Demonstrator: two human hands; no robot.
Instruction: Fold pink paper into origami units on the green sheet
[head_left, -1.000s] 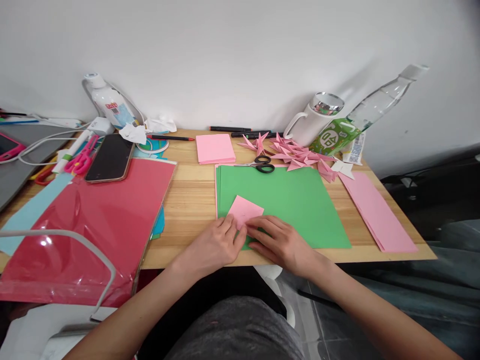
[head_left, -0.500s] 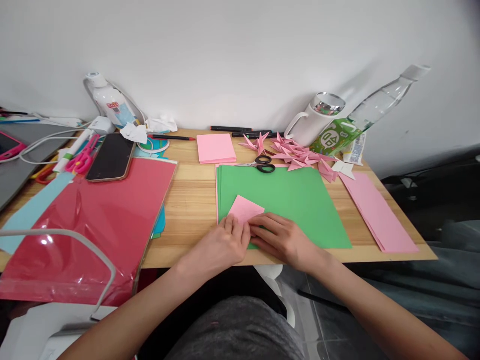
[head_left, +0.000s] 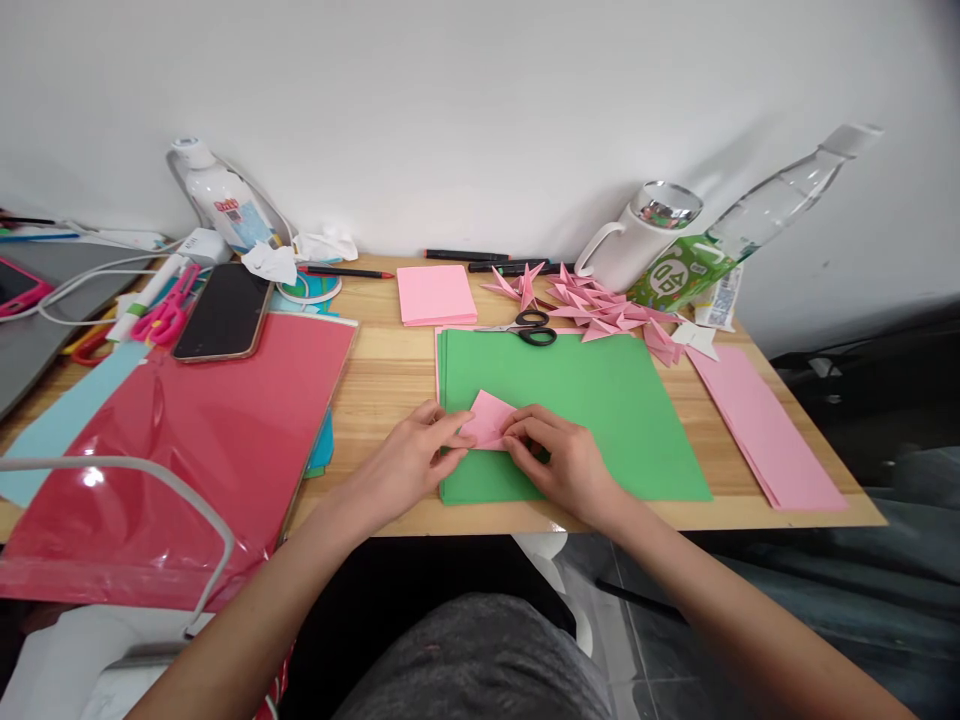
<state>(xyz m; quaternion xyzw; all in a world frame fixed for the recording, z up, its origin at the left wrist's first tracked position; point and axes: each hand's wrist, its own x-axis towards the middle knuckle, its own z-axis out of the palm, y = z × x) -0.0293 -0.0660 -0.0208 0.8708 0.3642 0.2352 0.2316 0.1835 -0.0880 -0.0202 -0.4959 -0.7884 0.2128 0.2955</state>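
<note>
A small pink paper [head_left: 488, 420], folded along its near edge, lies over the green sheets [head_left: 592, 400]. My left hand [head_left: 420, 450] pinches its left corner between thumb and fingers. At the right side, my right hand [head_left: 555, 450] holds the other corner with fingertips together. Just behind the paper, black-handled scissors [head_left: 536, 328] rest at the far edge of the green sheets. A stack of square pink paper [head_left: 436, 295] sits further back, and several folded pink paper stars [head_left: 592, 305] are heaped to its right.
Long pink strips [head_left: 772, 430] lie at the right. A white mug [head_left: 637, 235] and a tilted clear bottle [head_left: 795, 190] stand against the wall. On the left are a red plastic-wrapped pack [head_left: 195, 440], a phone [head_left: 223, 312], pink scissors [head_left: 171, 310] and a white bottle [head_left: 229, 205].
My left hand has moved left from the paper's middle to its left corner. The paper's near edge, previously covered by my fingers, now shows as a straight fold. My right hand stays at its right.
</note>
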